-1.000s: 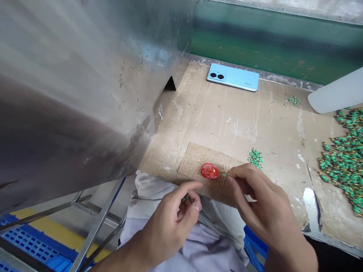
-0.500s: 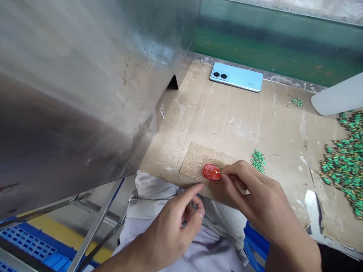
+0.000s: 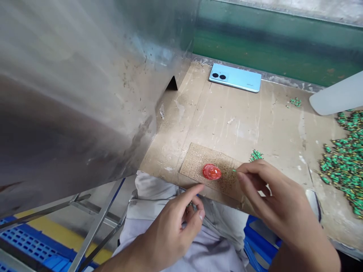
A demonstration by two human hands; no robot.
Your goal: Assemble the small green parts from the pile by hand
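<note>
Fingertips (image 3: 245, 169) of the right hand (image 3: 279, 200) pinch a tiny green piece (image 3: 234, 170) above the board (image 3: 194, 160), near a glossy red blob (image 3: 211, 172). The left hand (image 3: 174, 219) is half curled; I can't tell whether it holds anything. Beyond, on the table (image 3: 218, 121): a green pile (image 3: 256, 155), a bigger heap (image 3: 346, 162), a blue phone (image 3: 241, 80).

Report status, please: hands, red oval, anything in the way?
Right hand pinches green piece; left hand half-curled. Red oval on speckled board. Phone clear, farther back.

Phone (image 3: 235, 78) — small lettering; illegible
</note>
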